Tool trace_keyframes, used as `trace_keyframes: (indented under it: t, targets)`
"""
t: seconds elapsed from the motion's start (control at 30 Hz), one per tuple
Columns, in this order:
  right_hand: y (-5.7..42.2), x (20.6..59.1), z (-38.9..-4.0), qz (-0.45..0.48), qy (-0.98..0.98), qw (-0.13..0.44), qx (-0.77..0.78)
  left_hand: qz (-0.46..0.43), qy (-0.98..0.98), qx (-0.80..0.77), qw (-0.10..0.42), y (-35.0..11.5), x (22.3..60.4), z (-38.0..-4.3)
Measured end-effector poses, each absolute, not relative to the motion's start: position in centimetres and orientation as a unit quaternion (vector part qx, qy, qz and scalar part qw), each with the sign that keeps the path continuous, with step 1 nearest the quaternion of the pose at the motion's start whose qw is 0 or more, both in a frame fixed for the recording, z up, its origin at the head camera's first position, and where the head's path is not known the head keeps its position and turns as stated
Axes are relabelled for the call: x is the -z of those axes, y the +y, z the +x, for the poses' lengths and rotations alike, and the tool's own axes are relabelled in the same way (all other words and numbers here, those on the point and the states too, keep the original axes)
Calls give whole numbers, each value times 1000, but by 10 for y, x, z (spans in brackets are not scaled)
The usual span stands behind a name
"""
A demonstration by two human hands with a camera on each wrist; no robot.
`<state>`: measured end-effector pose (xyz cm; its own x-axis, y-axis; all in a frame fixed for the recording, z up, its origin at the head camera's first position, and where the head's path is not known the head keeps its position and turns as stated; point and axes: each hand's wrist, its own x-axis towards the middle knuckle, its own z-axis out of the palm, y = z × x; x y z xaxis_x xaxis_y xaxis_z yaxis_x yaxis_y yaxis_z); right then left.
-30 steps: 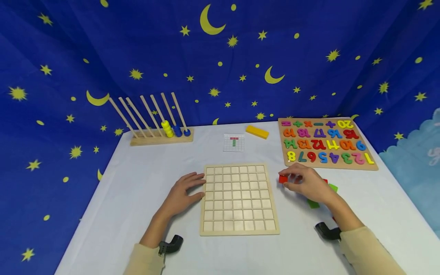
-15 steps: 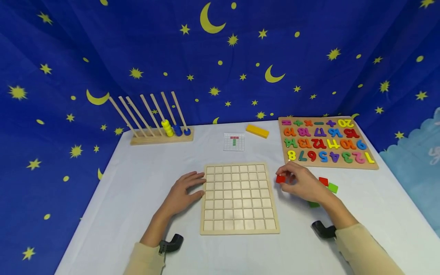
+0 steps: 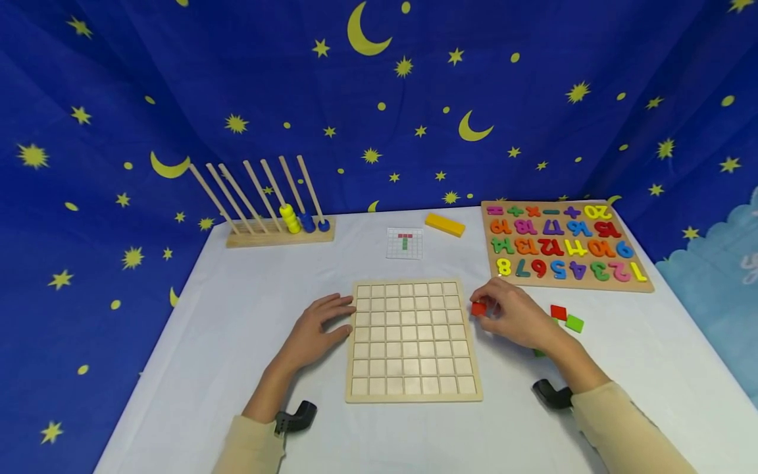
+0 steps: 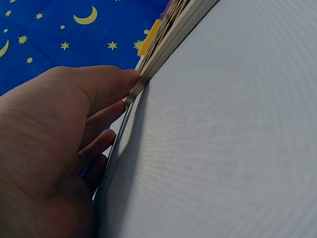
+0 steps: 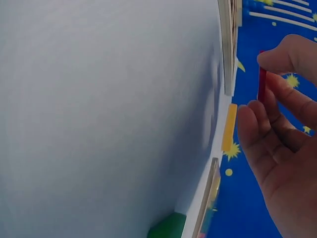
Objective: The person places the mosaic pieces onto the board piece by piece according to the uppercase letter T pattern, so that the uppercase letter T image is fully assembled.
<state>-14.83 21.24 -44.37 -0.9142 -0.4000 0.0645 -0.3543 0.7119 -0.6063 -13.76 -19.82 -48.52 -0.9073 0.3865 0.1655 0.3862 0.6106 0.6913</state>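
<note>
1. head: the right hand (image 3: 512,316) pinches a small red tile (image 3: 478,309) between thumb and fingertips, its grip clamped on it, just beside the right edge of the grid board (image 3: 414,398). the left hand (image 3: 316,332) lies with its fingers apart, its grip loose, fingertips at the board's left edge. beyond the right hand are a second red tile (image 3: 558,313) and a light green tile (image 3: 574,323); a darker green piece (image 3: 539,353) is mostly hidden by the wrist. farther back on the white tabletop (image 3: 266,276) stand a peg rack (image 3: 278,239) with yellow and blue beads, a card (image 3: 405,243) showing a red and green t, a yellow block (image 3: 445,225) and a number board (image 3: 571,285).
2. left wrist: the left hand's digits reach the grid board's side, holding nothing; the yellow block shows behind.
3. right wrist: the small red tile, seen edge-on, is held off the tabletop between thumb and fingers; a green piece lies at the bottom edge.
</note>
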Motion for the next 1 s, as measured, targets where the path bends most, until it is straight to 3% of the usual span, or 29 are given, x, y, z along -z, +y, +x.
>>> trace_keyframes:
  t: [1.0]
  targets:
    - [193, 443, -155, -253, 915, 34, 313, 216, 895, -389, -2, -199, 488, -138]
